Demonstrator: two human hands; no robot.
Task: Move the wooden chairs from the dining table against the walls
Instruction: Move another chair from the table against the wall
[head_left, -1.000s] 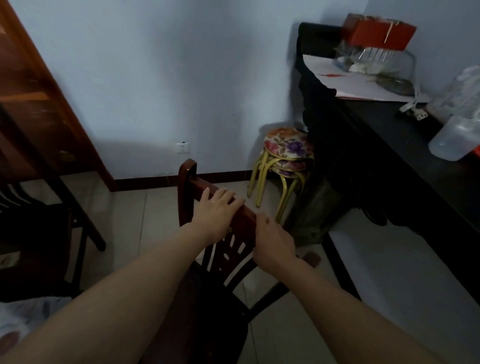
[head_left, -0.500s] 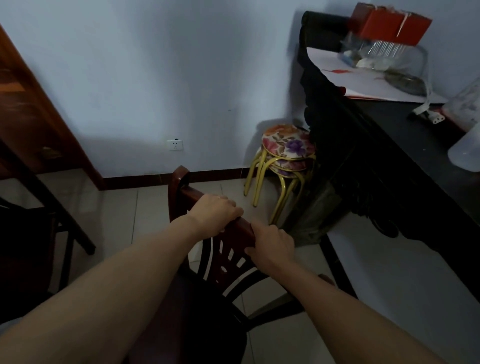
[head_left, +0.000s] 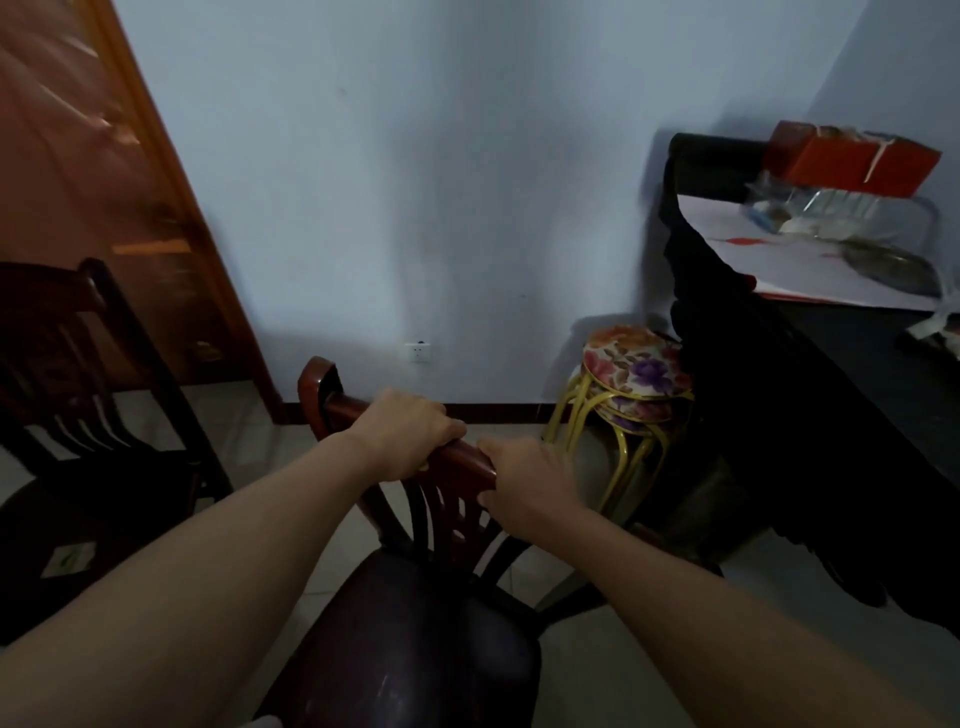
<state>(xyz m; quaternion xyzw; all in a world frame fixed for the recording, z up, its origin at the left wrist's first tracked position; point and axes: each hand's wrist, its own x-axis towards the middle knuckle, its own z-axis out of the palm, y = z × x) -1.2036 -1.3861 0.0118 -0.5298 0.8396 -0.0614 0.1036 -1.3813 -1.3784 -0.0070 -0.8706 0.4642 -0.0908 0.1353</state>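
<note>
**Desk:** What's in the foreground?

**Photographer:** A person's two bare forearms reach forward over a wooden chair (head_left: 415, 639), dark seat nearest the camera, backrest facing the pale blue wall (head_left: 415, 182). The left hand (head_left: 402, 434) is curled over the chair's reddish top rail (head_left: 467, 457), fingers wrapped down the far side. The right hand (head_left: 524, 483) grips the right end of that same rail, thumb on the near face.

**Desk:** Where does the chair stand?

**Photographer:** On the tiled floor (head_left: 249, 441), short of the wall and its dark skirting board (head_left: 493, 413). The backrest's left post (head_left: 317, 384) rises just below a white wall socket (head_left: 418, 352).

**Desk:** Anything else worth naming?

**Photographer:** A second wooden chair (head_left: 88, 415), dark, sits at the left edge beside a brown wooden door (head_left: 104, 208), which is blurred. To the right of the gripped chair stand stacked stools (head_left: 631, 395) with floral cushions and yellow metal legs, close to the wall. They are tucked against a dark table (head_left: 831, 415) running along the right side.

**Desk:** What's on it?

**Photographer:** A red box (head_left: 852, 158) at the far end, clear plastic containers (head_left: 821, 213) below it, and white paper (head_left: 769, 265) spread under them. The contents are too dim to identify.
</note>
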